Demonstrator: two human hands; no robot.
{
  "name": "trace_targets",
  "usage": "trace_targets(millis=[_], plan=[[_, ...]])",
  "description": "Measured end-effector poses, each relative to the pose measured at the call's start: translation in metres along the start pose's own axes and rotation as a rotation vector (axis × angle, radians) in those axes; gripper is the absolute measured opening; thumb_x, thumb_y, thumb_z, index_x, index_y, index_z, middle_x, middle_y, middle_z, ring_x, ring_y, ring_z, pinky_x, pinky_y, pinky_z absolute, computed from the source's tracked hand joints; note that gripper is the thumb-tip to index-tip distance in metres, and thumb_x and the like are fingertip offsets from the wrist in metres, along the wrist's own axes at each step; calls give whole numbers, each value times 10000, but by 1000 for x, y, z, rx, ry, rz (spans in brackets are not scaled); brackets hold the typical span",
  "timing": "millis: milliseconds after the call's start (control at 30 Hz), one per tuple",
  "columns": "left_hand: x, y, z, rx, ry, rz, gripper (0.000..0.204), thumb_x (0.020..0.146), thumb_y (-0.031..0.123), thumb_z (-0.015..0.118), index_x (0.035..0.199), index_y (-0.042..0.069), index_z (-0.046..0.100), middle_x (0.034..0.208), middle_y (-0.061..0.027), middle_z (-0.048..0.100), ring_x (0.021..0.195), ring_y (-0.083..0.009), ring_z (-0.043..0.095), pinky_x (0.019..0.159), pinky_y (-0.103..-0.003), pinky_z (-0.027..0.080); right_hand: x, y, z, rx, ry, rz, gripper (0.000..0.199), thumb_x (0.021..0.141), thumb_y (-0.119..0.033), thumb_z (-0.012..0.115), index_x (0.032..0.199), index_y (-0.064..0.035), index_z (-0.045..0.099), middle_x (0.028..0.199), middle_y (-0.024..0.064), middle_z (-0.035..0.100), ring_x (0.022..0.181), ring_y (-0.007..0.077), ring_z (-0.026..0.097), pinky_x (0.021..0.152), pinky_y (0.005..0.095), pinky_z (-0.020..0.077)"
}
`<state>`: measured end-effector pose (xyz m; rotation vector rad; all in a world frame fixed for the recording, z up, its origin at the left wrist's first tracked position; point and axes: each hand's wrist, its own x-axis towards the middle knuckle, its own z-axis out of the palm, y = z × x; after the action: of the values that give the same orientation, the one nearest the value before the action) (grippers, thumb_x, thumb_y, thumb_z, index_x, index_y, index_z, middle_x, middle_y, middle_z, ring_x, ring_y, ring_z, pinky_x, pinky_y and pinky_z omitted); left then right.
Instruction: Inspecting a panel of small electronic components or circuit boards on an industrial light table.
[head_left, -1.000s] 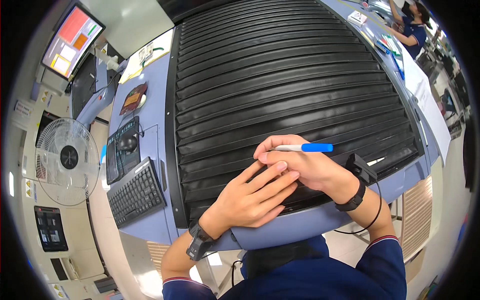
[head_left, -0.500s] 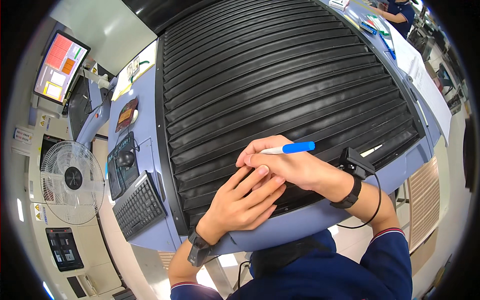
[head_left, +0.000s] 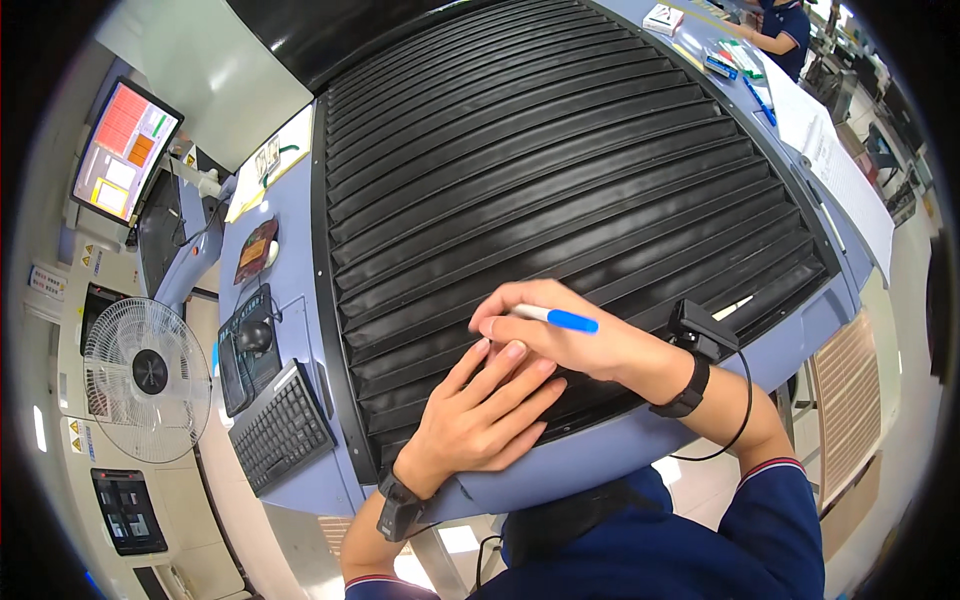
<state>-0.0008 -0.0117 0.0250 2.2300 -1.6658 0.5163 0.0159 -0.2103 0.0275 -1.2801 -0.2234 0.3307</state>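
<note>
My right hand (head_left: 562,345) is closed around a white marker (head_left: 574,320) with a blue end, which slants up to the right above the knuckles. The marker's other end is hidden by the fingers. Close by on the left, my left hand (head_left: 478,425) has its fingers stretched out and close together, the fingertips beside or against the right hand's fingers. Whether anything small lies under them cannot be seen. Both hands are over the near edge of a black pleated cover (head_left: 540,190), just beyond the blue-grey machine rim (head_left: 590,440).
Along the left rim are a black keyboard (head_left: 283,428), a trackball (head_left: 256,337) and a dark red packet (head_left: 256,250). A monitor (head_left: 125,150) and a fan (head_left: 148,372) stand farther left. Papers (head_left: 815,135) and pens lie on the right rim. Another person (head_left: 782,35) is at the far right.
My right hand and the marker have shifted slightly left and down, and the marker tilts more downward at its blue end. My left hand stays beside it. The whole view has shifted a little.
</note>
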Motion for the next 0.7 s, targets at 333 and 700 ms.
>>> trace_targets(millis=[333,700], plan=[[-2,5,2,18,-102,-5,612,791,405,751,1335,147,639,1502,-117,484,1442,-384,365,1200,-540,266,1,-21,-7,148,6,246,222,970,-185,649,1053,21,645,849,50,658,731,80,615,599,211,494],[-15,-5,8,83,-11,-21,792,788,441,787,1439,88,507,1579,-183,354,1504,-427,214,1206,-580,221,-7,-12,4,253,-111,228,212,1001,-184,561,1093,-9,638,977,28,645,872,63,596,680,220,492]])
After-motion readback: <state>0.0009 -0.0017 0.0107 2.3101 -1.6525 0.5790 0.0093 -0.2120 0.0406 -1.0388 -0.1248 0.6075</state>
